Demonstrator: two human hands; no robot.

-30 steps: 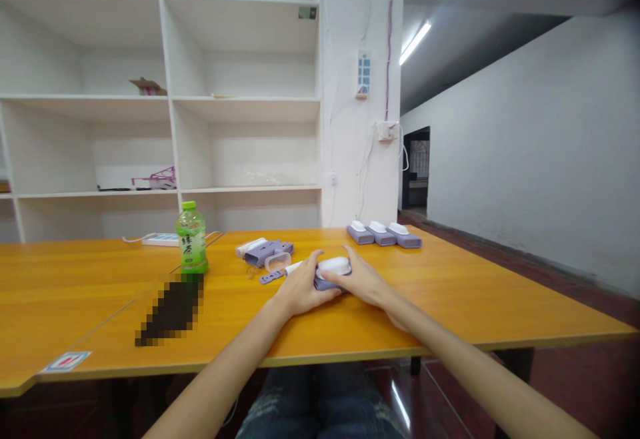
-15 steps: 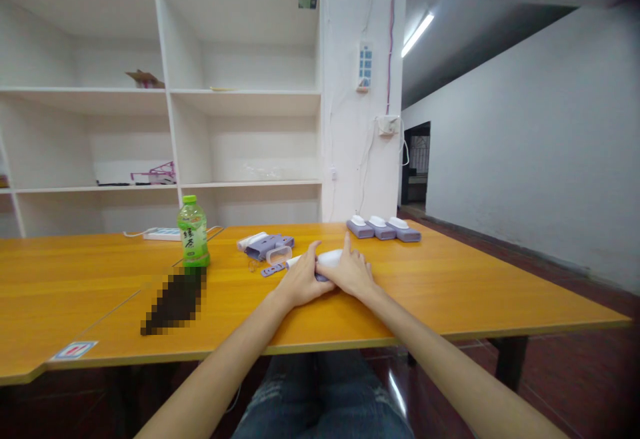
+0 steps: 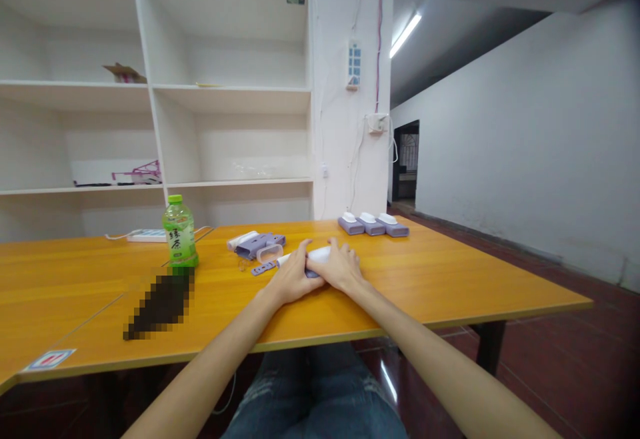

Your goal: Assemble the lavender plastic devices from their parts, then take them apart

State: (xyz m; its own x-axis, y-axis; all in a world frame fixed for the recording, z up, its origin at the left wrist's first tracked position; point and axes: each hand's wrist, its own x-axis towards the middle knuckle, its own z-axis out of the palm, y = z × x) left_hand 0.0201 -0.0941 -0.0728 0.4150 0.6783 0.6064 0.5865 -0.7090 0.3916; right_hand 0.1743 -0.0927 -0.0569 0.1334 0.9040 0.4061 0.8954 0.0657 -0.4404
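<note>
both hands clamp one white and purple device (image 3: 316,256) mid-table: left hand (image 3: 289,280) wraps its near side, right hand (image 3: 339,268) lies curled on top. i'd press evenly and keep it flat on the orange table (image 3: 450,279), clear of the loose purple parts (image 3: 257,247).

The green tea bottle (image 3: 179,230) far left on the table bears a label with the characters 绿茶.

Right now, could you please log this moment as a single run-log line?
left hand: on white-and-purple device | right hand: pressing same device | device: on orange table | nearby: green bottle, three purple units
</note>
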